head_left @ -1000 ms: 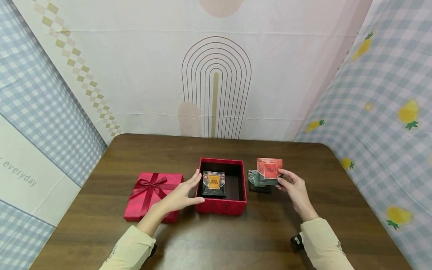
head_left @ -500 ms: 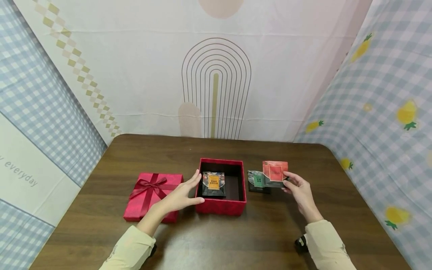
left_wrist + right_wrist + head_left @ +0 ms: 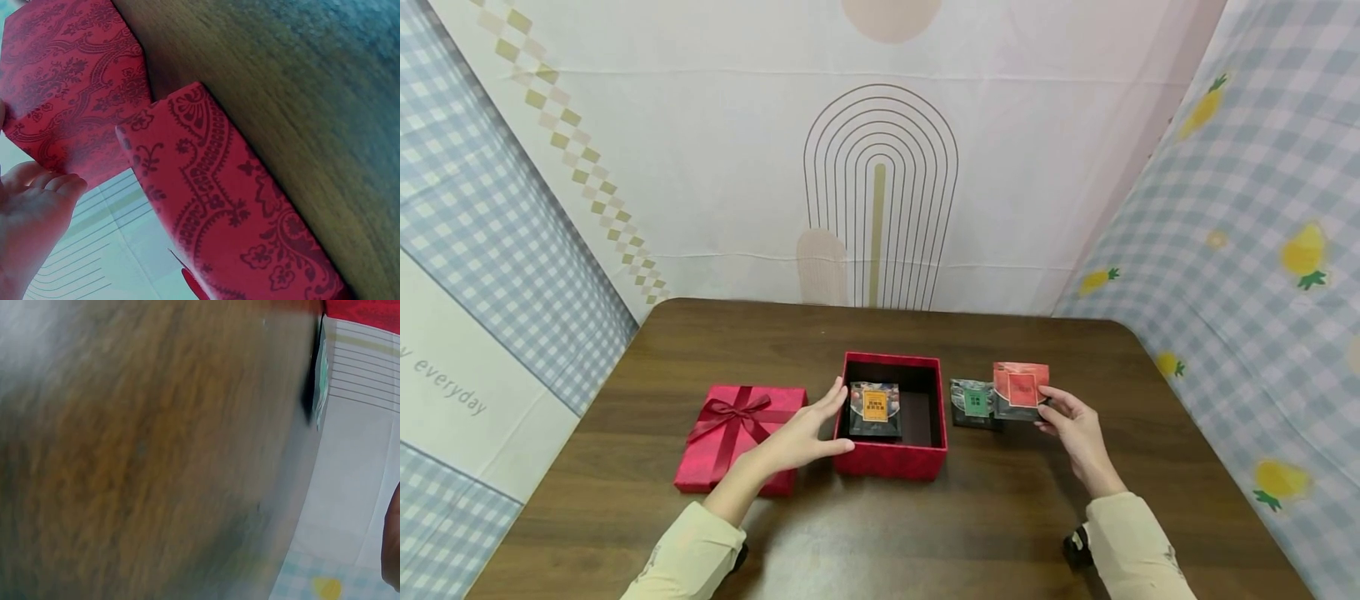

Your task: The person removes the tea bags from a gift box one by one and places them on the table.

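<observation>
My left hand [image 3: 805, 435] rests against the left wall of an open red gift box [image 3: 891, 460], thumb and fingers spread and straight. Inside the box, at its left, lies a dark sachet with an orange label [image 3: 875, 407]. To the right of the box, my right hand [image 3: 1075, 425] pinches a red-topped sachet [image 3: 1022, 388] by its right edge. This sachet overlaps a dark sachet with a green label [image 3: 974, 404] lying on the table. In the left wrist view the fingers [image 3: 62, 184] touch the patterned wall of the box [image 3: 81, 81].
A red box lid [image 3: 722, 467] with a ribbon bow [image 3: 741, 412] lies left of the box, partly under my left forearm. Brown wooden table [image 3: 880, 542] runs back to a curtain [image 3: 730, 167]. In the right wrist view the green-labelled sachet [image 3: 321, 381] shows edge-on.
My right hand has moved right and slightly toward me with the red-topped sachet, uncovering more of the green-labelled one. The left hand and the box have stayed in place.
</observation>
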A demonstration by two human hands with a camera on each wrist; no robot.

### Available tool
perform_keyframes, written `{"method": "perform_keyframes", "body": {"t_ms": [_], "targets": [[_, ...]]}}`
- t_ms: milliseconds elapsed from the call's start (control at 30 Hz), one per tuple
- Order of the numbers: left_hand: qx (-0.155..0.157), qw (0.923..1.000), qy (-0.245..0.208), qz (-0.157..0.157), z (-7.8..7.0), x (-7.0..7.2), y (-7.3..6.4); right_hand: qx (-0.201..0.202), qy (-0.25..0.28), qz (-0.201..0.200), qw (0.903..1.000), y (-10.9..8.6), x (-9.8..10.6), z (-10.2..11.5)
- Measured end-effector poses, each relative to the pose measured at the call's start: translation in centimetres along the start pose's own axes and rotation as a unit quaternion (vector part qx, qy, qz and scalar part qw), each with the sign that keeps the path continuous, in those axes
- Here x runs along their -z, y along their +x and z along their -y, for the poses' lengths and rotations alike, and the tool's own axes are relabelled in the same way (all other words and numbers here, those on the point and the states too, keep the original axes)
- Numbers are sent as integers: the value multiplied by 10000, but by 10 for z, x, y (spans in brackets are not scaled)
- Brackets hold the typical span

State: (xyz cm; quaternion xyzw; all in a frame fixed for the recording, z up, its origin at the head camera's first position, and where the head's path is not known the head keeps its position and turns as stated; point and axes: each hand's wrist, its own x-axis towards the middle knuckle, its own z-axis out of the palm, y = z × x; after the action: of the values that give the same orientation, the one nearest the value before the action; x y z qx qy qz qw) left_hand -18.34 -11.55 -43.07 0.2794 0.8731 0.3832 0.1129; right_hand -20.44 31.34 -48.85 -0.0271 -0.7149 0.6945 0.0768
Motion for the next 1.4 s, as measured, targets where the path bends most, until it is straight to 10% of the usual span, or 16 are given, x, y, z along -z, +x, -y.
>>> {"method": "perform_keyframes", "body": {"t_ms": [333,867,1400], "targets": [[9,10000,13,2,0,0,0,89,82,-27,9999,14,25,-30],[-3,10000,-4,-24,3,-2,1,-305,-633,-41,9975,-13,5,34],[-42,10000,-35,-32,3,-1,1,-661,-771,129,9947,6,32,-2]]}}
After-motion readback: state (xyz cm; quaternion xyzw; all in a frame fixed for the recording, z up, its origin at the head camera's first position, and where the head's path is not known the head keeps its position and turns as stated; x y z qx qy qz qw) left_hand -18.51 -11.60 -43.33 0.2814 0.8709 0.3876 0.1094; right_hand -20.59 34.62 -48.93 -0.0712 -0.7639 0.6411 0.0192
